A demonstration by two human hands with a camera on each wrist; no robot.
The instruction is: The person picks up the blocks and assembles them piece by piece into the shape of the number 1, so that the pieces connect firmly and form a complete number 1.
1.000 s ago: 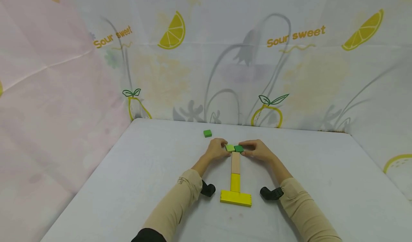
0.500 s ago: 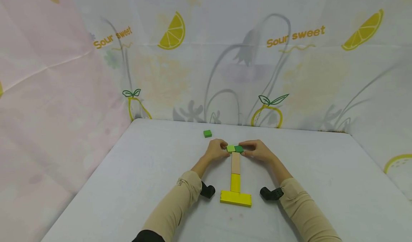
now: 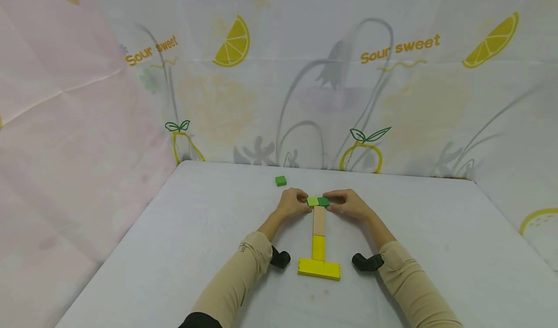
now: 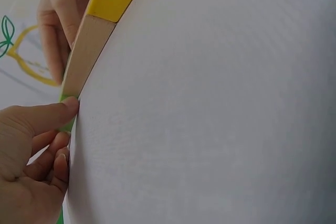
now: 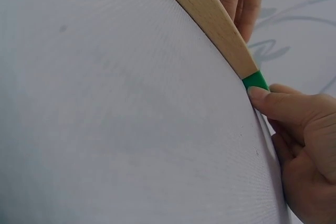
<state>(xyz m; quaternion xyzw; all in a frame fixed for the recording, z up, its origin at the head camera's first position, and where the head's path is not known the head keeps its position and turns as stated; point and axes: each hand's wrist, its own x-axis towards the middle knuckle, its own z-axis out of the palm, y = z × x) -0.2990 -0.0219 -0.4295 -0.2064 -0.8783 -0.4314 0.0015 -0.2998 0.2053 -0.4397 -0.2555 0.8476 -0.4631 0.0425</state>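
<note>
My left hand pinches a light green block between thumb and fingers. On the other side, my right hand pinches a dark green block by its right end. The two green blocks lie side by side at the far end of a plain wooden block. Nearer to me, a yellow block continues that line and meets a wider yellow block set crosswise. In the right wrist view, the thumb lies on the dark green block's edge; the left wrist view shows the light green block mostly covered by fingers.
Another green block lies alone farther back, left of the row. The white tabletop ends at a patterned cloth backdrop. Black wrist devices sit at both sleeves, either side of the yellow blocks.
During the first half second, my left hand shifts the light green block slightly right, toward the dark green one. The right hand and the yellow and wooden blocks stay in place.
</note>
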